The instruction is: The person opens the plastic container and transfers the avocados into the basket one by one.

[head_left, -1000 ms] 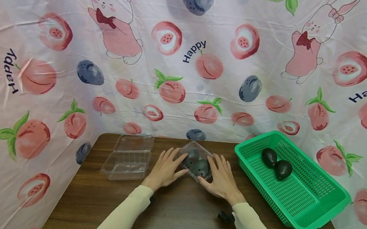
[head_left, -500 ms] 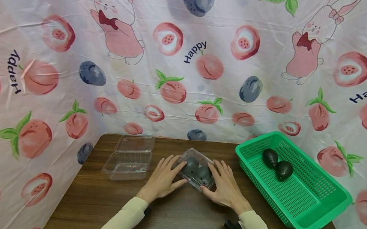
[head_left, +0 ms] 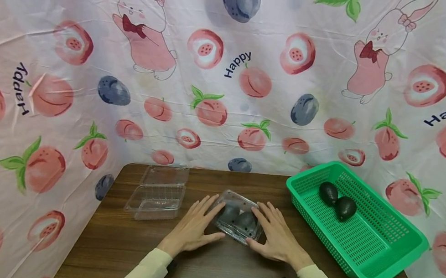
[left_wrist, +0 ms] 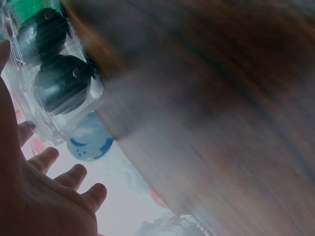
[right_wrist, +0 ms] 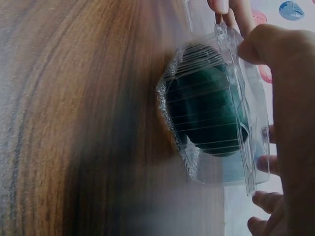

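In the head view, a clear plastic clamshell (head_left: 233, 233) sits between my hands near the middle of the table, its lid down over two dark avocados (head_left: 229, 213). My left hand (head_left: 192, 228) touches its left side, index finger on the lid and thumb by the near edge; the other fingers spread off it in the left wrist view. Against the right side rests my right hand (head_left: 281, 237), thumb at the near corner and index finger over the lid. A dark avocado (right_wrist: 206, 108) shows through the ribbed plastic wall in the right wrist view.
To the left stands a second clear clamshell (head_left: 159, 191) with its lid folded back. A green basket (head_left: 399, 262) at the right holds two more avocados (head_left: 337, 201). Behind the wooden table (head_left: 228, 277) hangs a fruit-printed cloth (head_left: 227, 98).
The clamshell with the avocados has slid toward me, away from the table's back edge, and both hands have moved back with it. Basket and second clamshell stay put.
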A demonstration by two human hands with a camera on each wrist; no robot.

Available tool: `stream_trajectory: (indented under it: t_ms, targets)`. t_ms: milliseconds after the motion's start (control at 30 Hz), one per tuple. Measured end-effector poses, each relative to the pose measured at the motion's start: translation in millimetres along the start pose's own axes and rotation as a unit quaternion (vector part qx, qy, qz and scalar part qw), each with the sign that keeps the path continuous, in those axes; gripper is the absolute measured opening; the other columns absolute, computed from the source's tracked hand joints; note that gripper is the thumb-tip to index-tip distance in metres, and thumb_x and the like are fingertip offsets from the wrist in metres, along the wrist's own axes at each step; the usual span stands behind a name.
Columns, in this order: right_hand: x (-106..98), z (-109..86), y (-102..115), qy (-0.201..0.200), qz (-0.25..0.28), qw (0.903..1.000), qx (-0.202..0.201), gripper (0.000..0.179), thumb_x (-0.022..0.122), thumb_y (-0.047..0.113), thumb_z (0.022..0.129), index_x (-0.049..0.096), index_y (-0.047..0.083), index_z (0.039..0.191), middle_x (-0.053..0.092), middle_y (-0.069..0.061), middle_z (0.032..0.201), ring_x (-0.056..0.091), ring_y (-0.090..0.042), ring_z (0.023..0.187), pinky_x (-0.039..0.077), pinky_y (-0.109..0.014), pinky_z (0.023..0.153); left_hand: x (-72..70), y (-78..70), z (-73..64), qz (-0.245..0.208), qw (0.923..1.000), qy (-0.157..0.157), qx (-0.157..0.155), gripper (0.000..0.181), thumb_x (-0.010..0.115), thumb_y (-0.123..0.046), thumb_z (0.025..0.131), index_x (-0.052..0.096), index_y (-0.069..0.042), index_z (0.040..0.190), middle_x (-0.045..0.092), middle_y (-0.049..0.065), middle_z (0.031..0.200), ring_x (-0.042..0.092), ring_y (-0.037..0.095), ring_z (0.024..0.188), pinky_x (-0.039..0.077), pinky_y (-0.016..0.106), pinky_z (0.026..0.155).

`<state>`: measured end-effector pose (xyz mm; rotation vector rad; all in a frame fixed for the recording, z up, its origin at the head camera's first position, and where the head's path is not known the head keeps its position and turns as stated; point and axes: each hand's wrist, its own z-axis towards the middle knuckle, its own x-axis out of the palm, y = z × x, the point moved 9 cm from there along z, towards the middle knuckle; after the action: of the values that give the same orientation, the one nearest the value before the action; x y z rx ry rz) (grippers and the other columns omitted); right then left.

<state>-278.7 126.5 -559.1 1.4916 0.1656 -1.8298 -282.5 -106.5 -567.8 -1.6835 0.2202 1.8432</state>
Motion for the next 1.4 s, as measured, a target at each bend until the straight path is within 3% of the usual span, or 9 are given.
stream_trajectory:
  t_ms: [333, 733, 1400]
  targets:
    - [1, -8.4, 4, 0.014, 0.022, 0.9993, -0.028, 0.089, 0.08, 0.051, 0.097, 0.05, 0.01, 0.17, 0.045, -0.02, 0.179, 0.039, -0.055, 0.166, 0.035, -0.077, 0.132, 1.4, -1.9, -10.9, -0.003, 1.0, -0.002, 0.008, 0.097, 0.068, -0.071, 0.104, 0.033, -0.023, 0.18, 0.024, 0.013, 0.19, 0.03, 0.05, 0.172, 0.031, 0.075, 0.136]
    - [1, -11.3, 9, 0.028, 0.044, 0.9961, -0.071, 0.09, 0.081, 0.051, 0.097, 0.048, 0.012, 0.171, 0.043, -0.018, 0.18, 0.04, -0.055, 0.165, 0.036, -0.079, 0.13, 7.1, -5.6, -18.5, -0.018, 0.9996, 0.024, 0.003, 0.103, 0.066, -0.077, 0.101, 0.026, -0.027, 0.182, 0.016, 0.01, 0.192, 0.024, 0.047, 0.175, 0.027, 0.073, 0.139]
    - [4, -10.5, 10, 0.056, 0.073, 0.9934, -0.069, 0.093, 0.075, 0.053, 0.096, 0.044, 0.017, 0.175, 0.036, -0.01, 0.186, 0.033, -0.048, 0.172, 0.034, -0.076, 0.134, 14.7, -6.4, -24.1, -0.033, 0.9991, 0.021, -0.02, 0.105, 0.066, -0.079, 0.1, 0.022, -0.03, 0.183, 0.017, 0.017, 0.191, 0.023, 0.048, 0.175, 0.026, 0.073, 0.139]
